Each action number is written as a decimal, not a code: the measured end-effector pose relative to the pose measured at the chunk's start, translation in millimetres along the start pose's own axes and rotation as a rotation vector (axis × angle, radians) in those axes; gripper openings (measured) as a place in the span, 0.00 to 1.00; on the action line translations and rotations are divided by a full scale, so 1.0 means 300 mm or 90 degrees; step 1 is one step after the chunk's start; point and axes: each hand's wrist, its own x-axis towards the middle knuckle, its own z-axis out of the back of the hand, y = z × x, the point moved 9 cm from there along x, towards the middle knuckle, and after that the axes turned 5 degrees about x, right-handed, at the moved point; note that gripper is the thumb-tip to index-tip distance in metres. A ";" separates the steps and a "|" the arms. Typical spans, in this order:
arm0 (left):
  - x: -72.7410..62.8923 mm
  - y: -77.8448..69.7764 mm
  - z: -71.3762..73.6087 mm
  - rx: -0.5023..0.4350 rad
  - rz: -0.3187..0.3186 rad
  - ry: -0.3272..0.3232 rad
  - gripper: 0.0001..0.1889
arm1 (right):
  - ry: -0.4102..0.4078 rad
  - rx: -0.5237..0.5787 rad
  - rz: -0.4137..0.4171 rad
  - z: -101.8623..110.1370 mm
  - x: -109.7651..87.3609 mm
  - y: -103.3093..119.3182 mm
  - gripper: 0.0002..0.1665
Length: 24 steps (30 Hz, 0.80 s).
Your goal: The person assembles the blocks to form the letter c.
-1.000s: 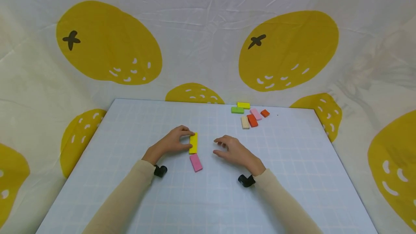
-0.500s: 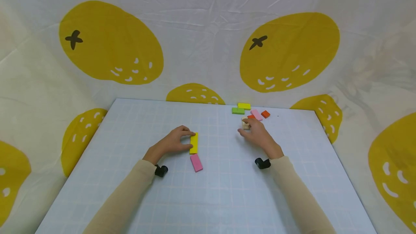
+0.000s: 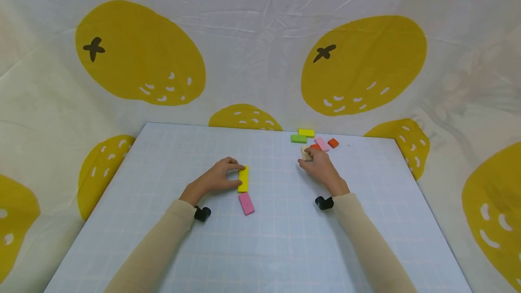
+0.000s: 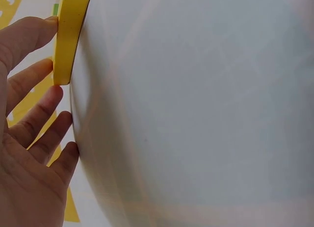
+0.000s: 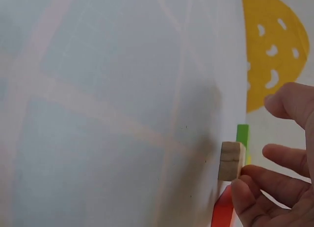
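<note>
A flat yellow block [image 3: 243,178] lies lengthwise near the table's middle. My left hand [image 3: 218,176] rests thumb and index fingertips on its left side; in the left wrist view those fingertips touch the block [image 4: 68,40] from one side. Just below its near end sits a pink block [image 3: 246,204], slightly tilted. At the back right, my right hand [image 3: 324,169] touches a plain wooden block [image 3: 305,153]. The right wrist view has the fingers against the wooden block [image 5: 230,161] while the thumb stays apart from it. A red block [image 3: 315,147] is partly hidden behind this hand.
Along the back edge of the white gridded table [image 3: 260,252] lie a green block [image 3: 299,139], another yellow block [image 3: 306,133], a light pink block [image 3: 322,144] and a small orange-red block [image 3: 333,143]. Behind hangs a cloth [image 3: 252,58] printed with yellow fruit.
My right hand has moved from the table's middle to the back right and reached the wooden block, which has shifted slightly left, away from the red one. The left hand stays on the yellow block.
</note>
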 end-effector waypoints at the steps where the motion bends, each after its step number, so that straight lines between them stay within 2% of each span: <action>1: 0.001 0.001 -0.002 0.000 0.000 0.000 0.27 | 0.005 0.005 0.000 -0.004 0.001 0.000 0.36; 10: 0.000 0.001 0.000 -0.005 0.006 -0.001 0.27 | 0.052 -0.003 0.042 -0.034 0.016 0.031 0.36; 24: -0.008 -0.009 0.009 -0.022 -0.028 -0.015 0.25 | 0.039 -0.036 0.000 -0.038 0.074 0.006 0.36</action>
